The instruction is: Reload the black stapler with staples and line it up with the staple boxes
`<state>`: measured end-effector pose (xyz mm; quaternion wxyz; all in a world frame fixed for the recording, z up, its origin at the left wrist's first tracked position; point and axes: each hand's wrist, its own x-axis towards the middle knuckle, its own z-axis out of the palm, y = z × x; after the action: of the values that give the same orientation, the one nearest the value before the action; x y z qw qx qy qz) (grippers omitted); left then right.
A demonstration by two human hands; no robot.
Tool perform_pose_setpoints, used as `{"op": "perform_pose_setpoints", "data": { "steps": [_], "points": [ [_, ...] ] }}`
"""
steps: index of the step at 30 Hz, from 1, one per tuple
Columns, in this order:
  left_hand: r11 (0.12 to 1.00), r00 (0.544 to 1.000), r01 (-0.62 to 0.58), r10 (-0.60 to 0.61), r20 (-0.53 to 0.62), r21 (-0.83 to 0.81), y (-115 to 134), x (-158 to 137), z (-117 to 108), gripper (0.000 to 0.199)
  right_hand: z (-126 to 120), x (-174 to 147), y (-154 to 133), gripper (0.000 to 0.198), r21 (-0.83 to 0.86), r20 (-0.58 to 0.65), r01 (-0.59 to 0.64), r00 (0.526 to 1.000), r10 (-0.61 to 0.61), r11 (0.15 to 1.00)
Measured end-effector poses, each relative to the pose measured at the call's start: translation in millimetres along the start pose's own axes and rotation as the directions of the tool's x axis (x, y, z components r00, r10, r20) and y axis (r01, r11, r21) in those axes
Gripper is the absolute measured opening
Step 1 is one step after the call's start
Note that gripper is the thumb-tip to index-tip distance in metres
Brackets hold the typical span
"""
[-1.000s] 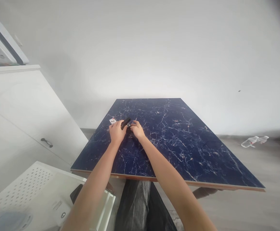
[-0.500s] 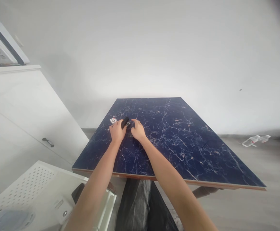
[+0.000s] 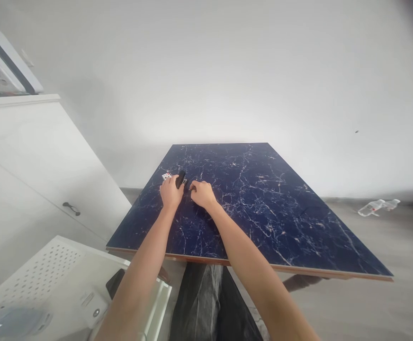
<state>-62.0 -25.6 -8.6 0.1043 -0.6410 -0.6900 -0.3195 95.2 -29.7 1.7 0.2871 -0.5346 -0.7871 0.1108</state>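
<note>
My left hand (image 3: 171, 193) is wrapped around a small black stapler (image 3: 181, 178), whose dark body and a bit of bright metal show beyond the fingers. Just past that hand lies a little white box with red and black print (image 3: 166, 175), partly covered by the fingers. My right hand (image 3: 203, 194) is a short way to the right of the stapler, its fingers curled in and pinched. Whatever is between those fingertips is hidden or too small to name. Both forearms reach over the front edge of the dark blue marbled table (image 3: 263, 213).
A white cabinet (image 3: 32, 156) with a dark handle stands on the left. Nearer is a white perforated stand (image 3: 50, 270) with a black phone-like object (image 3: 114, 283) on it. Clear plastic bottles (image 3: 372, 207) lie on the floor at right, and a wall rises behind the table.
My right hand has drawn slightly away from the stapler, and its fingers have curled in more. My left hand has shifted a little left with the stapler.
</note>
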Motion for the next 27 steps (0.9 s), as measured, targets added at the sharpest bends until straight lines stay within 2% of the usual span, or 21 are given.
{"op": "perform_pose_setpoints", "data": {
  "steps": [3,6,9,14,16,22,27],
  "points": [
    [0.997,0.998,0.054,-0.055,-0.022,-0.048,-0.7,2.2,-4.4,0.032,-0.6,0.3,1.3,0.030,0.016,-0.014,0.006,1.000,-0.006,1.000],
    [0.980,0.979,0.187,-0.192,-0.064,-0.069,-5.9,4.7,-11.9,0.035,-2.3,1.3,5.7,0.028,-0.009,-0.015,-0.109,0.994,0.109,0.994],
    [0.950,0.951,0.309,-0.310,-0.018,-0.038,-17.5,7.2,-15.5,0.033,-1.2,1.6,11.8,0.030,-0.031,-0.023,-0.180,0.984,0.179,0.983],
    [0.903,0.912,0.408,-0.394,0.117,-0.135,-37.7,12.2,-7.5,0.036,12.0,0.1,21.3,0.061,0.053,0.115,0.043,0.992,-0.049,0.998],
    [0.892,0.907,0.419,-0.402,0.126,-0.172,-42.6,13.8,-4.5,0.035,16.6,0.3,23.8,0.067,0.086,0.102,0.049,0.993,-0.058,0.995],
    [0.879,0.891,0.439,-0.452,-0.031,-0.188,-48.9,14.6,-10.0,0.036,17.1,2.7,23.9,0.064,0.086,0.038,-0.017,0.999,0.013,0.996],
    [0.838,0.832,0.521,-0.541,-0.122,-0.163,-49.0,17.3,-15.2,0.033,16.3,2.0,22.9,0.056,0.096,-0.014,-0.010,1.000,0.011,0.995]
  ]
}}
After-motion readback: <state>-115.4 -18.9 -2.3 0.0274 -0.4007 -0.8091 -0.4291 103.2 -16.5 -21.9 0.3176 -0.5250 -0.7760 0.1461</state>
